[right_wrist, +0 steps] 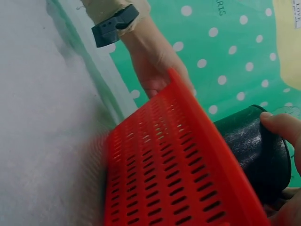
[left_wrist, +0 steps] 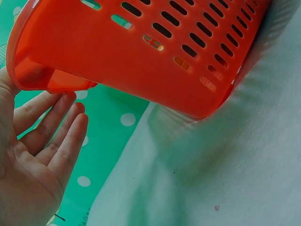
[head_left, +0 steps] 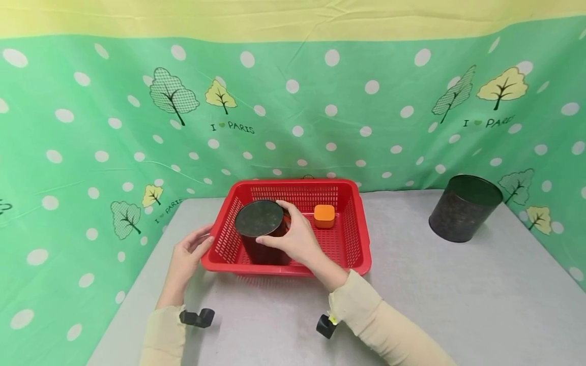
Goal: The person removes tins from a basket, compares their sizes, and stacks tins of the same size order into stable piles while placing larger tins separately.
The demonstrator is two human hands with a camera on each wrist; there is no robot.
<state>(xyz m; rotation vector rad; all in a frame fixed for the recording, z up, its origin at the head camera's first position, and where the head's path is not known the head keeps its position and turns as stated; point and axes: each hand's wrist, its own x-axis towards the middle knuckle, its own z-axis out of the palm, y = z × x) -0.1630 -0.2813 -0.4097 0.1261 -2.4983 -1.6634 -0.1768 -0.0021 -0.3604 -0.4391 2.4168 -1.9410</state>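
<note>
A dark cylindrical container (head_left: 260, 219) stands in the left part of a red plastic basket (head_left: 293, 271), its round end facing up. My right hand (head_left: 299, 236) grips it near the upper edge, thumb on the near side and fingers round the far side. In the right wrist view, the container (right_wrist: 251, 150) shows a glossy dark wall behind the basket's rim. My left hand (head_left: 185, 259) is at the basket's left rim. The left wrist view shows this hand (left_wrist: 42, 150) with extended fingers, fingertips at the underside of the rim.
Right of the held container, a small orange block-shaped item (head_left: 324, 216) lies inside the basket. Another dark cylindrical container (head_left: 464, 208) stands on the grey table (head_left: 412, 295) at the far right. A green dotted cloth (head_left: 329, 142) hangs behind the table and along its sides.
</note>
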